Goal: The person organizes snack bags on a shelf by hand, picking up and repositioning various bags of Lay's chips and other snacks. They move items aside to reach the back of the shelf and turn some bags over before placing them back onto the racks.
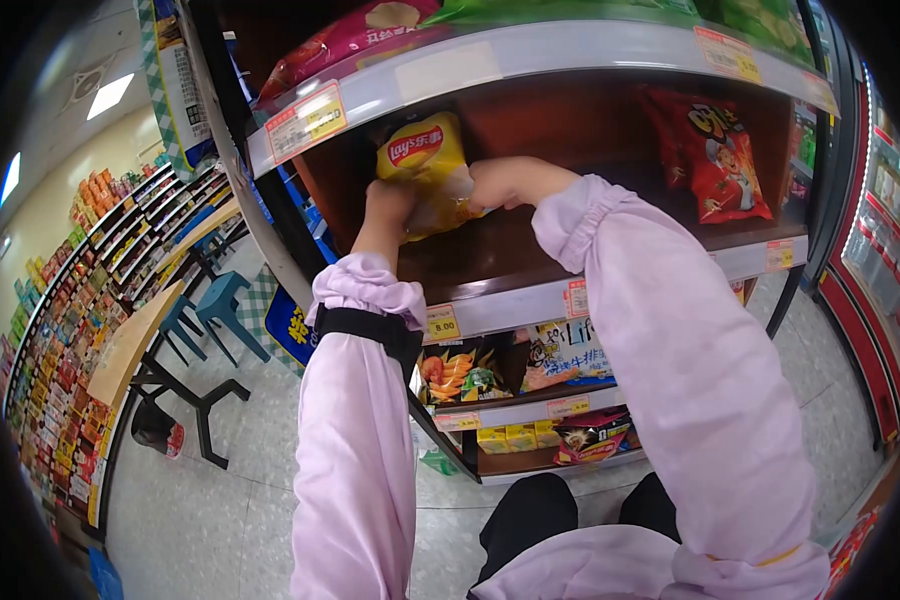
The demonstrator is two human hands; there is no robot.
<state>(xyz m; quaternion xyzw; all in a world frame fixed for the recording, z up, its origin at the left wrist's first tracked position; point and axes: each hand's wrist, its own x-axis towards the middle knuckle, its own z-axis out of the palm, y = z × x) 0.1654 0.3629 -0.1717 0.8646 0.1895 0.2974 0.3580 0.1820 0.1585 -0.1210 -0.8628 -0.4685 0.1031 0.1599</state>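
A yellow Lay's bag of potato chips [428, 160] stands nearly upright at the left end of a brown shelf [590, 240]. My left hand [388, 205] is closed on its lower left side, with the fingertips partly hidden. From the right, my right hand [512, 183] grips the lower right edge of the same bag, its fingers bent inward. Further right on this shelf, a red snack bag [718, 165] leans beside another red one, apart from my hands.
Price rails edge the shelf above [450, 75] and the one below. Lower shelves hold snack packs [570, 355] and yellow boxes [520, 437]. Blue stools [225, 300] and a wooden table [140, 345] stand at left. A red-framed cooler [875, 230] is at right.
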